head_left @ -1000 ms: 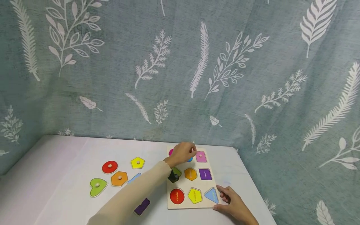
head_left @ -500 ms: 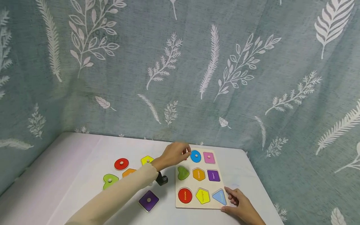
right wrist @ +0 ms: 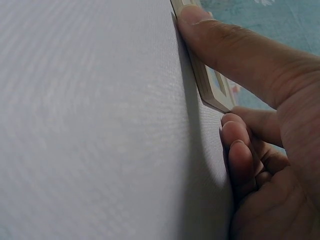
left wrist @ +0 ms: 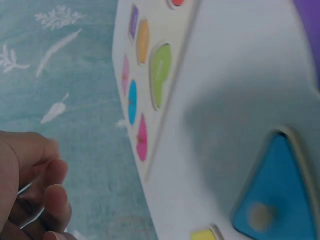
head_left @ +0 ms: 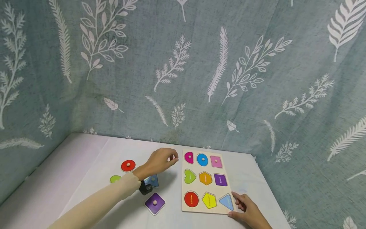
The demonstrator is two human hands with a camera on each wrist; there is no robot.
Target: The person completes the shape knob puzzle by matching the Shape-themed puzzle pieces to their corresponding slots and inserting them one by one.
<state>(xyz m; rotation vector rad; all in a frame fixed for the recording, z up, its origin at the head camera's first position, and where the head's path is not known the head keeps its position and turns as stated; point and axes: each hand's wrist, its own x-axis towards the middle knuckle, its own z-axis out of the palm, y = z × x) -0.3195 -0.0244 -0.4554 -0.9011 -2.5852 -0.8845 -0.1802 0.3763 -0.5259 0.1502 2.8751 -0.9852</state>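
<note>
Head view: well to the left of the puzzle board (head_left: 198, 187), a green piece (head_left: 115, 178) lies partly hidden behind a pale sleeve (head_left: 97, 203), and a red round piece (head_left: 128, 165) rests beyond it. Nearer the board, also on its left, are a blue triangle piece (head_left: 153, 181), partly covered by the wrist, and a purple square piece (head_left: 154, 204) with a knob. The left hand (head_left: 160, 159) hangs raised just beside the board's far left corner, apart from it; its fingers are loosely bent, a gap shows between them, and they hold nothing. On the board, the far row carries a magenta half-circle (head_left: 189, 157), a blue oval (head_left: 202, 159) and a pink square (head_left: 216, 161), each with a knob. At the board's near right corner, the right hand (head_left: 248, 211) grips it, thumb against the near edge, forefinger touching the right edge, the other fingers curled beside it on the white table (head_left: 251, 178).
</note>
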